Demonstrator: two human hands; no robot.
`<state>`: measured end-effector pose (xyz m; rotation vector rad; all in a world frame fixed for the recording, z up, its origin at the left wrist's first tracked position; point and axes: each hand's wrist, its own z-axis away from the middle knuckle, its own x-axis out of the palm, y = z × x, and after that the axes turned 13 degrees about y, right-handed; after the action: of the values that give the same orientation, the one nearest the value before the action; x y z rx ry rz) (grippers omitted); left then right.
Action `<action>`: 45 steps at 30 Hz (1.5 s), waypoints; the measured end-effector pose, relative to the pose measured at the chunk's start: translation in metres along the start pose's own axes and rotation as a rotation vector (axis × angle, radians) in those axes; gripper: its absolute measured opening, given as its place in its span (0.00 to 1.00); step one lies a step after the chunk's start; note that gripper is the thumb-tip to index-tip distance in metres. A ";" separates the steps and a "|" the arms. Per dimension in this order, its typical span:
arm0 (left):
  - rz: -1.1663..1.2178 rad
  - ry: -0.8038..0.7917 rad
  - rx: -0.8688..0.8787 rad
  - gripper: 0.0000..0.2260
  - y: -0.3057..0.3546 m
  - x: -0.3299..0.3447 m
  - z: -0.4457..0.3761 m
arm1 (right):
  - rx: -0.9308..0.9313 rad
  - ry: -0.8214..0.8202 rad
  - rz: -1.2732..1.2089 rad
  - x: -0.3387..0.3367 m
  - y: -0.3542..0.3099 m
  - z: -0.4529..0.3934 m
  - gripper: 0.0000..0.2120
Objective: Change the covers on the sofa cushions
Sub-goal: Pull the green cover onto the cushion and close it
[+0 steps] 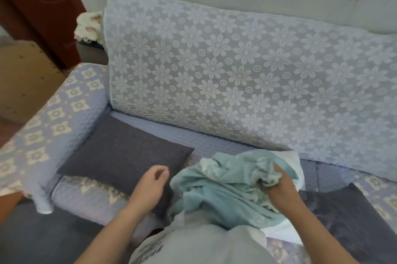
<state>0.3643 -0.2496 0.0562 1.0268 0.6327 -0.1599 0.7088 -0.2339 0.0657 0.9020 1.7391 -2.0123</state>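
Observation:
A crumpled teal cushion cover (223, 197) lies bunched on the sofa seat in front of me, over a white cushion insert (295, 157) whose corner shows at its far right. My right hand (279, 188) grips a gathered fold of the teal cover. My left hand (151, 184) hovers just left of the cover with fingers loosely curled, holding nothing. A dark grey-purple cushion (126, 156) lies flat on the seat to the left, beside the armrest. Another dark cushion (343, 216) lies at the right.
The sofa back (236, 76) wears a pale blue lace cover with daisy patterns. The quilted armrest (55, 117) stands at the left. A dark red door (40, 5) and a bundle of pale cloth (89, 27) are behind the sofa's left end.

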 end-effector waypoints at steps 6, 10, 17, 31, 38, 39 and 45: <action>0.232 -0.342 -0.342 0.10 -0.008 0.013 0.024 | -0.012 0.119 0.081 0.003 -0.022 -0.006 0.09; 0.211 -0.278 -0.071 0.15 0.031 0.029 0.043 | -0.029 0.224 0.024 0.011 -0.038 -0.011 0.10; 0.389 -0.222 0.187 0.18 0.047 0.033 0.048 | -0.062 0.230 0.083 0.002 -0.045 -0.015 0.12; -0.451 0.046 0.026 0.20 -0.067 0.008 -0.008 | 0.419 0.693 -0.294 -0.075 -0.098 -0.141 0.12; -0.334 -0.255 -0.051 0.12 -0.060 0.004 -0.029 | 0.297 0.436 -0.610 -0.039 -0.128 -0.127 0.01; -0.187 -0.196 -0.034 0.20 -0.065 0.006 -0.037 | 0.271 0.425 -0.617 -0.041 -0.132 -0.124 0.02; 0.336 0.012 0.062 0.09 0.011 0.014 -0.048 | 0.112 0.386 -0.662 -0.058 -0.169 -0.115 0.03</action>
<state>0.3602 -0.2013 0.0392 1.1789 0.4602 0.1220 0.6754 -0.0975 0.2259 0.8666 2.4018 -2.4792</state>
